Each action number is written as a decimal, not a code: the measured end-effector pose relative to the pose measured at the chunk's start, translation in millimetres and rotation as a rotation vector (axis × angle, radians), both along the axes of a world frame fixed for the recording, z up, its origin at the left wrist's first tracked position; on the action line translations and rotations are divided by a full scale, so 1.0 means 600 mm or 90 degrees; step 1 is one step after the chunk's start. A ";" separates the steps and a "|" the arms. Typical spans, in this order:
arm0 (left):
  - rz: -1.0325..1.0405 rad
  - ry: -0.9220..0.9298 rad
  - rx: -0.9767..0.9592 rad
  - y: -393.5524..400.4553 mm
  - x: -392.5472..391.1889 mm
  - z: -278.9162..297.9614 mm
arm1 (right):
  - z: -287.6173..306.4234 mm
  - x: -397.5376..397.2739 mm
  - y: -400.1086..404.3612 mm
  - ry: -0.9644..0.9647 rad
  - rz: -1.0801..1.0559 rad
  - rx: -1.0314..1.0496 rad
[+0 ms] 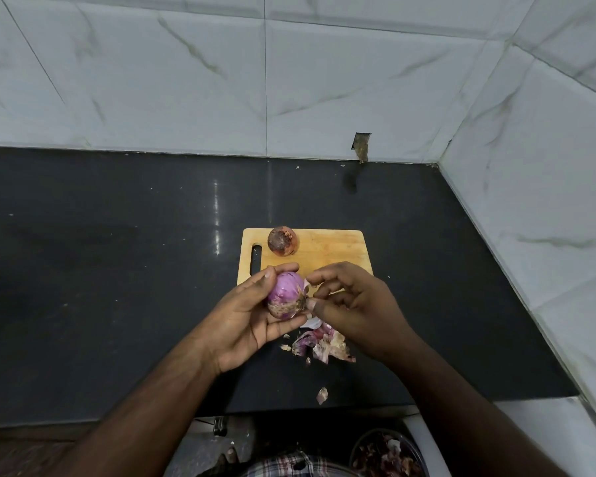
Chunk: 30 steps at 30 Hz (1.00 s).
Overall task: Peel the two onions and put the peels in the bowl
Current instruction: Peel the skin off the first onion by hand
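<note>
Cupped in the left hand (252,315), a glossy purple onion (286,299) shows dry rooty skin where the right hand's (355,304) fingertips pinch it. Torn peels (320,344) lie just below. Farther off, an unpeeled brown onion (283,241) sits on the cutting board (331,249).

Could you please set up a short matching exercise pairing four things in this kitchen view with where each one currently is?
Things:
1. half-peeled onion
2. unpeeled onion
3. pile of peels
4. bowl

Places:
A. on the cutting board
B. below the counter's front edge
C. held in the left hand
D. on the black counter

Pairs: 1-C, 2-A, 3-D, 4-B
</note>
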<state>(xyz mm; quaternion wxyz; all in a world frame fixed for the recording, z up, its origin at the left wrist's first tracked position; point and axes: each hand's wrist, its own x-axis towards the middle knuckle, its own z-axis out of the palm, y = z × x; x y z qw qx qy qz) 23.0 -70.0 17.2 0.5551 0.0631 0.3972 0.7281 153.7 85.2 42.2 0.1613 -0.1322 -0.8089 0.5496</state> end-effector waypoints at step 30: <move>0.051 0.062 -0.055 0.013 0.007 0.000 | 0.004 -0.038 -0.031 -0.080 -0.170 0.038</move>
